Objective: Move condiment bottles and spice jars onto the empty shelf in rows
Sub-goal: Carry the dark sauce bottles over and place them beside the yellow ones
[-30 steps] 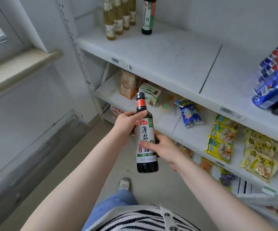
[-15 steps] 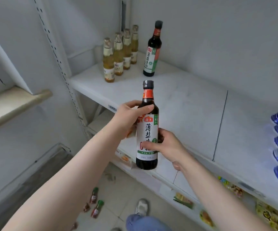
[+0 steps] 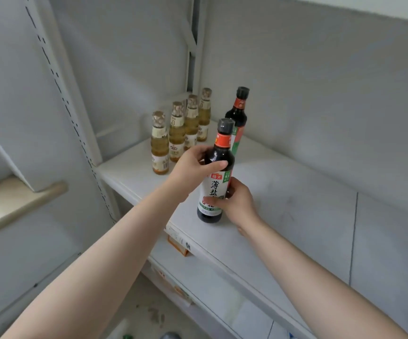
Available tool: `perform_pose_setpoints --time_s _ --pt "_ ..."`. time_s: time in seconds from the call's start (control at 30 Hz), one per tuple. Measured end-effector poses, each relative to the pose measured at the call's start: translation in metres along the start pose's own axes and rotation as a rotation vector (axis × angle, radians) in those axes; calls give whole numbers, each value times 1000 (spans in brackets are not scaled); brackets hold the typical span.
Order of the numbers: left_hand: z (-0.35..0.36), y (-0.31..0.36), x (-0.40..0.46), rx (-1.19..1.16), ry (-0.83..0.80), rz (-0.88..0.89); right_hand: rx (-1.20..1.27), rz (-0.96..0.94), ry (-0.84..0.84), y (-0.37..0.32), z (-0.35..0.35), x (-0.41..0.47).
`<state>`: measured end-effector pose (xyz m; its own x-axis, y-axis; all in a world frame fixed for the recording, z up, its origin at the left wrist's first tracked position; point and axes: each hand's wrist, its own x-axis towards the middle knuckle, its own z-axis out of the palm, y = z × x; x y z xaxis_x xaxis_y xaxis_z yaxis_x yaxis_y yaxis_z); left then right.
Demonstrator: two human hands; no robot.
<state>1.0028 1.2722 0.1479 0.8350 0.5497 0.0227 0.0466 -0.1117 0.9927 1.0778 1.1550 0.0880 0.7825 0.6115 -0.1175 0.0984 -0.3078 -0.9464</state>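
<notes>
Both hands hold the dark sauce bottle (image 3: 214, 177) upright over the white shelf (image 3: 283, 192), left hand (image 3: 193, 167) wrapped round its shoulder, right hand (image 3: 237, 201) round its label, near the four yellow bottles (image 3: 177, 135).

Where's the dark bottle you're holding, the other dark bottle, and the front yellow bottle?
Held bottle (image 3: 213, 192): head view, white label.
Other dark bottle (image 3: 237, 113): head view, neck.
Front yellow bottle (image 3: 160, 145): head view, body.
</notes>
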Motion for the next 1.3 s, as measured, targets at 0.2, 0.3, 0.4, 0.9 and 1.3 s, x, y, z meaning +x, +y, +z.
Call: perform_pose_setpoints --time_s 0.2,0.3,0.4,0.9,1.3 --pt "-8 -13 55 33 -87 74 21 -19 149 2 15 59" --pt "-13 -11 78 11 -135 81 -11 -21 217 1 20 83" --pt "-20 -10 100 13 -186 79 -52 -21 287 -3 27 105" --pt "-22 -15 147 -91 -299 65 36 44 282 -10 17 140" --pt "-27 -20 155 -96 -338 41 52 41 330 -10 21 142"
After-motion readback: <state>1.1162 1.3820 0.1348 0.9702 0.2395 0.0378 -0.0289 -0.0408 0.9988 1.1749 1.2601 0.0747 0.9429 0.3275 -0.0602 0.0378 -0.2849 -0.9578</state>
